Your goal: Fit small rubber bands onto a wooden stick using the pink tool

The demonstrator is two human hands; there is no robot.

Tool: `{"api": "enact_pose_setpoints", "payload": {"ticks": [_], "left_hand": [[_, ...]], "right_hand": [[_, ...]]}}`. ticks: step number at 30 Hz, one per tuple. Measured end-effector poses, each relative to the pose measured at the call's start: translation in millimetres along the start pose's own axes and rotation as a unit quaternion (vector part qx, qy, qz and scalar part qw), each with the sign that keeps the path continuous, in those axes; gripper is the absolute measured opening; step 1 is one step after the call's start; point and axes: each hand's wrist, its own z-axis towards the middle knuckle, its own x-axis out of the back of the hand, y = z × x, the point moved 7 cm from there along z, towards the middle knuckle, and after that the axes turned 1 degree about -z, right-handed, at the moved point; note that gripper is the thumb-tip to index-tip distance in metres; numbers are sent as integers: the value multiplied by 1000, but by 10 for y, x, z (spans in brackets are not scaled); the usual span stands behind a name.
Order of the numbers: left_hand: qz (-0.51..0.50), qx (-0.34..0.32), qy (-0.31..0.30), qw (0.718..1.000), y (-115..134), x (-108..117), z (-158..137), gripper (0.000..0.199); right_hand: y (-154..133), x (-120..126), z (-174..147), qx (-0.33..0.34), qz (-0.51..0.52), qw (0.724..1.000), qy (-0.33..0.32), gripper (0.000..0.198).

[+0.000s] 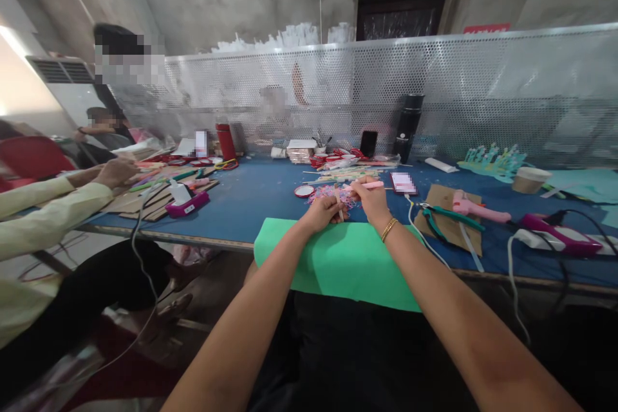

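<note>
My left hand (324, 214) is closed, its fingers pinching a thin pale strip (338, 196) that stands roughly upright. Close beside it, my right hand (374, 203) grips a pink pen-like tool (371, 185) whose tip points left towards that strip. Whether the tip touches the strip is too small to tell. Just behind my hands lies a loose pile of pink and purple thin bits (316, 195), with a small red-rimmed round dish (304, 191) at its left. A green sheet (338, 264) hangs over the table's front edge below my wrists.
Pliers (434, 222) and a pink glue gun (483, 209) rest on cardboard at right, near a purple power strip (555, 235) and a paper cup (530, 180). A phone (403, 183) lies behind my right hand. At left, a co-worker's hands (116, 172) work over cardboard.
</note>
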Motion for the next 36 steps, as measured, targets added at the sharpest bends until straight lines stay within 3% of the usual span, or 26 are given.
{"api": "enact_pose_setpoints", "payload": {"ticks": [4, 9, 14, 19, 24, 31, 36], "left_hand": [[-3, 3, -2, 1000, 13, -6, -14, 30], [-1, 10, 12, 1000, 2, 12, -12, 31], [-4, 12, 6, 1000, 14, 3, -21, 33], [1, 5, -1, 1000, 10, 4, -21, 33], [6, -7, -13, 1000, 19, -2, -20, 37], [0, 2, -12, 1000, 38, 1, -25, 36], [1, 1, -7, 1000, 38, 8, -17, 34]], "right_hand": [[-8, -52, -5, 8, 0, 1000, -29, 23], [-4, 1, 2, 5, -2, 1000, 6, 22], [-9, -68, -21, -1, 14, 999, -32, 25], [-2, -44, -31, -5, 26, 1000, -12, 25], [-9, -105, -43, 3, 18, 998, -54, 26], [-8, -10, -13, 0, 9, 1000, 3, 23], [-20, -65, -13, -5, 40, 999, -24, 25]]}}
